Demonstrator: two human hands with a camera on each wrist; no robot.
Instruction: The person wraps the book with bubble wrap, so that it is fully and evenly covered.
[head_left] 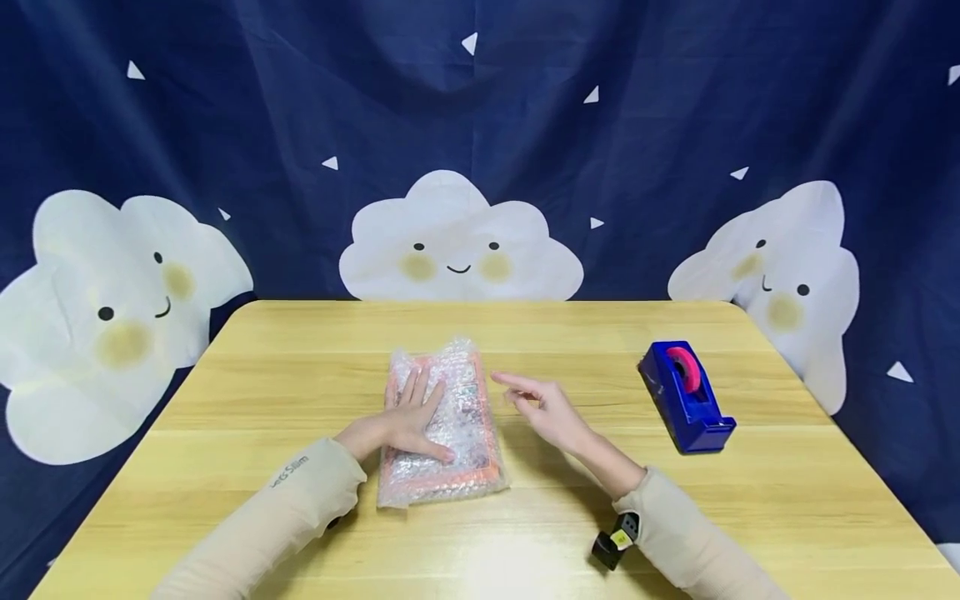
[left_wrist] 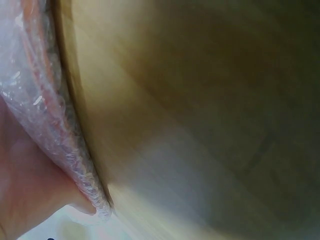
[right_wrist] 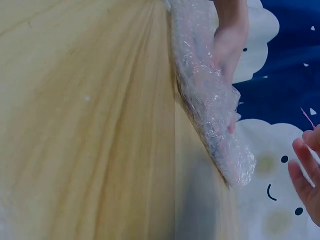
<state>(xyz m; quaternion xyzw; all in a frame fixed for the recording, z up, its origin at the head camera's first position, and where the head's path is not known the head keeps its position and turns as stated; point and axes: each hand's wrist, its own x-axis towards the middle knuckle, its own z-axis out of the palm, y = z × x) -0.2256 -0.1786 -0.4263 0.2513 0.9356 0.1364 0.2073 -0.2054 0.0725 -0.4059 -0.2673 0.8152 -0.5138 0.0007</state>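
A flat rectangular package in clear bubble wrap (head_left: 465,417), with an orange border showing through, lies on the table. My left hand (head_left: 415,423) rests on it, fingers spread and palm down. In the left wrist view, part of that hand (left_wrist: 30,175) lies against the wrapped edge (left_wrist: 60,125). Just right of the package my right hand (head_left: 551,414) is raised above the table, index finger pointing left. At the edge of the right wrist view, a thin strip of pink tape (right_wrist: 307,117) sticks out from its fingertips (right_wrist: 311,145); the exact grip is partly cut off.
A blue tape dispenser (head_left: 686,408) with a roll of pink tape (head_left: 692,369) stands to the right on the wooden table (head_left: 300,333). A black device (head_left: 617,540) is worn at the right wrist. Behind the table hangs a dark blue curtain (head_left: 525,117) with smiling clouds.
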